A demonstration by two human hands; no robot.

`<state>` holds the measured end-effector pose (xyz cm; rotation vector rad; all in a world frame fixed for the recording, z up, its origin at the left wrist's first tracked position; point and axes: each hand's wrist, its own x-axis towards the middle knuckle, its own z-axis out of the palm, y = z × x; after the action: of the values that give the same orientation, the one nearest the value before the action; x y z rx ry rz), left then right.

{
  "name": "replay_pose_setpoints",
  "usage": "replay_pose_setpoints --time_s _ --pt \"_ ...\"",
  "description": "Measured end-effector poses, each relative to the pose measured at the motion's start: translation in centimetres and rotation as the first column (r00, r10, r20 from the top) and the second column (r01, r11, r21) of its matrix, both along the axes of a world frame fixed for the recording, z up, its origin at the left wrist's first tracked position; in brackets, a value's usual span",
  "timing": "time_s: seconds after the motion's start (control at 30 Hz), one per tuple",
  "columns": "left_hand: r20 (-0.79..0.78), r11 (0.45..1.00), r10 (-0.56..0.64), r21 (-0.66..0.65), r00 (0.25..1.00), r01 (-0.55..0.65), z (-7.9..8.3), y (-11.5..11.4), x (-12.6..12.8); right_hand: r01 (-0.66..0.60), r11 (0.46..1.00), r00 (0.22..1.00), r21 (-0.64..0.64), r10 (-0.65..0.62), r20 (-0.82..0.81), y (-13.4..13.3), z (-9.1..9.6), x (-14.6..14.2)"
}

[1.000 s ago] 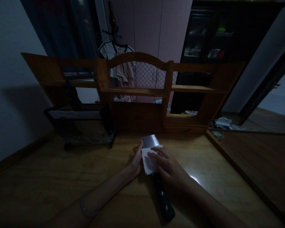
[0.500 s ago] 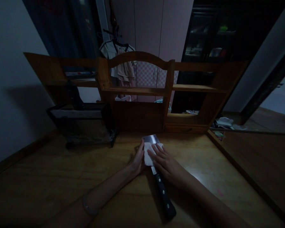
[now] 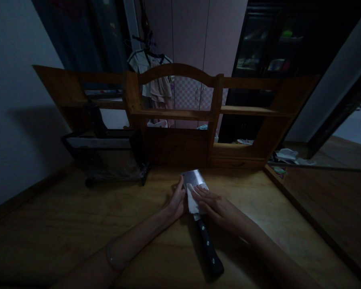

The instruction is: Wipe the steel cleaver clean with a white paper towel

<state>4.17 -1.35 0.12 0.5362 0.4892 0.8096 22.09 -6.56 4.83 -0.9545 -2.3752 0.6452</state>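
Observation:
A cleaver (image 3: 195, 176) with a wide shiny blade and a black riveted handle lies at an angle in front of me, its handle toward me. My left hand (image 3: 177, 201) grips the blade along its left side, the thumb near the far corner; its other fingers are partly hidden under the blade. Over the blade's near part is a folded white tissue (image 3: 192, 203). My right hand (image 3: 219, 206) presses this tissue against the metal with its fingers laid across it. The handle is held by neither hand.
At the back of the wooden table (image 3: 114, 216) stands a wooden shelf unit (image 3: 174, 115). On the left is a dark knife rack (image 3: 105, 143) holding a black-handled knife (image 3: 95, 118). Clothes (image 3: 160, 82) hang behind the shelf. White crumpled items (image 3: 287, 154) lie beyond the table's right edge.
My right hand has slid slightly right and down across the blade with the tissue, baring more metal at the far end. The left hand keeps its hold. The view has shifted a little.

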Motion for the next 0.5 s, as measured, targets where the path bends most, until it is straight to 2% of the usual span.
replay_pose_setpoints --time_s 0.23,0.37,0.5 --pt "-0.009 1.000 0.016 -0.003 1.000 -0.016 0.7 -0.3 -0.1 0.136 0.991 0.991 -0.019 -0.136 -0.008 1.6 -1.0 2.3" --pt "0.001 1.000 0.004 0.022 1.000 -0.004 0.9 -0.4 0.0 0.110 0.994 0.993 -0.003 -0.110 0.046 1.3 -0.9 2.0" --pt "-0.011 1.000 -0.005 0.030 1.000 0.005 0.2 -0.2 -0.1 0.005 1.000 0.999 -0.030 -0.003 0.047 0.2 -0.5 0.5"
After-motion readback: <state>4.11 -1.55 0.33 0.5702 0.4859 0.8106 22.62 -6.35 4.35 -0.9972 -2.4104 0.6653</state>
